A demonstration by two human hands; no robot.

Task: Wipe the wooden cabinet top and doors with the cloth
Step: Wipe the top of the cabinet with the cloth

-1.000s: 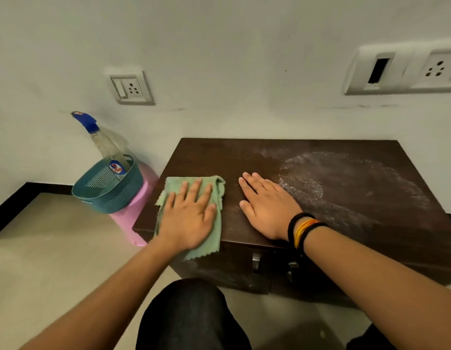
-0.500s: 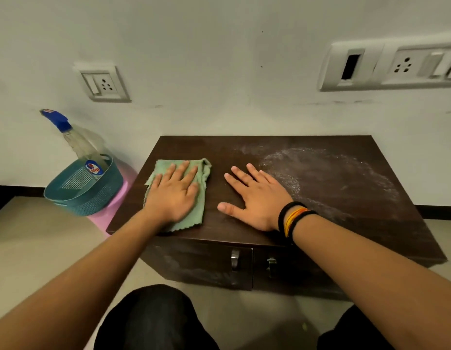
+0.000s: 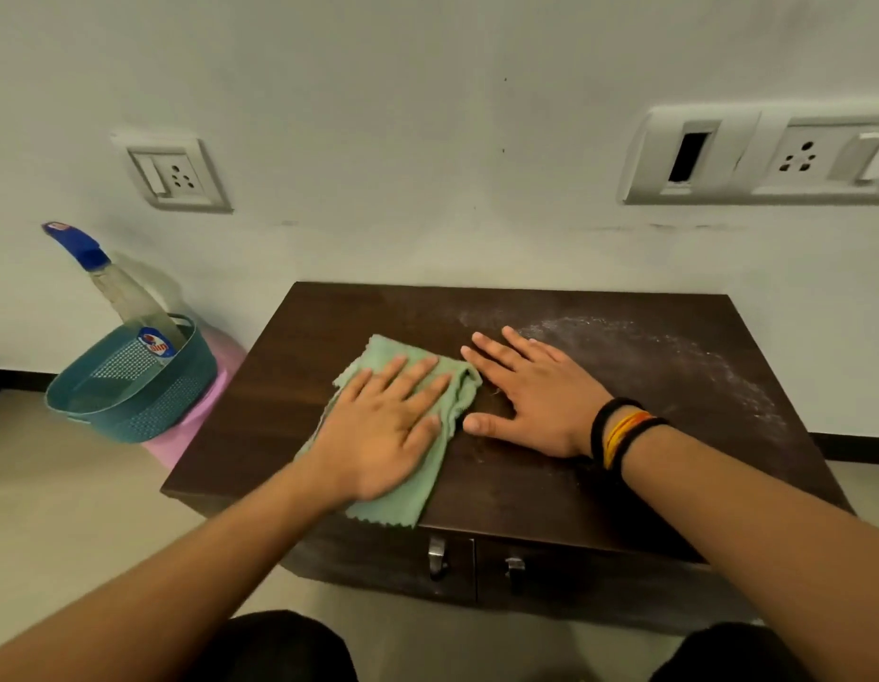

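Currently, the left hand is lying flat, fingers straight, pressing the green cloth onto the left-centre of the cabinet top. The right hand is resting open on bare wood just beside the cloth, apparently bracing. A pale dusty film is covering the right and rear of the top, so the wiping is judged to be at an early stage. To do it well, the palm should be keeping even pressure while the cloth is travelling in overlapping passes toward the dust, and the bracing hand should be lifting clear of its path. The doors are being seen only at a steep angle, so their state cannot be judged; two small handles are showing. The cabinet's right side and base are being cut off by the arms.
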